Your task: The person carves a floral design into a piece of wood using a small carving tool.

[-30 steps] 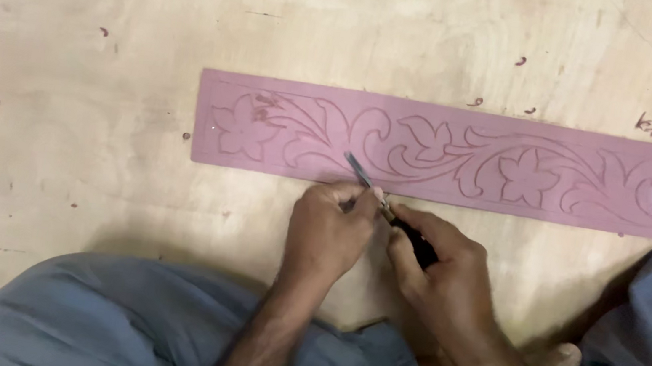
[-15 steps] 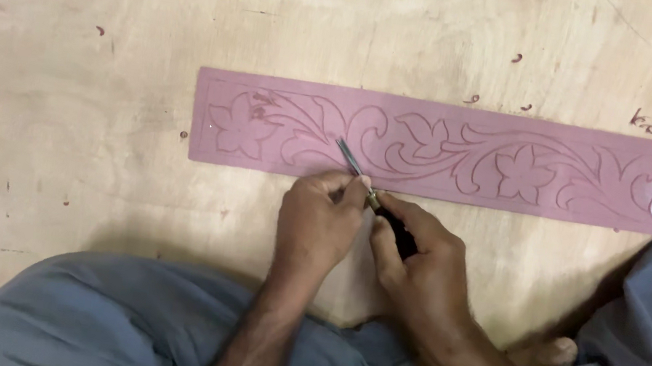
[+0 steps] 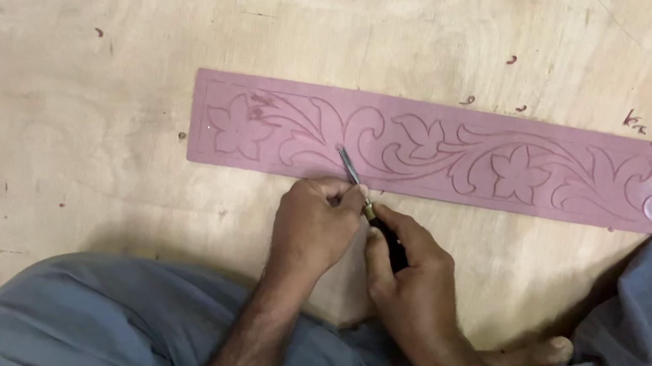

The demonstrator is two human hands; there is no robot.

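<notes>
1. So, both hands were on one carving tool (image 3: 353,170). The right hand (image 3: 406,279) was wrapped shut around its dark handle, and the left hand (image 3: 316,224) was closed down near the metal end, fingers pinching the shaft to steer it.
2. The tool's tip sat on the pink strip (image 3: 445,153), touching it near the lower edge, in the scrollwork just right of the left-hand flower.
3. That strip lay flat and lengthwise on the plywood board (image 3: 95,134), with a floral vine pattern already cut along its whole length.
4. Looked to me like the person was mid-way through deepening or cleaning up one curl line, not starting fresh.
5. My guess is that the next move needed a steady, shallow push along the curve, with the left hand braking so the tip wouldn't skid across the neighbouring leaf.
6. Grey trouser legs (image 3: 136,326) framed the bottom, person sitting cross-legged at the board.
</notes>
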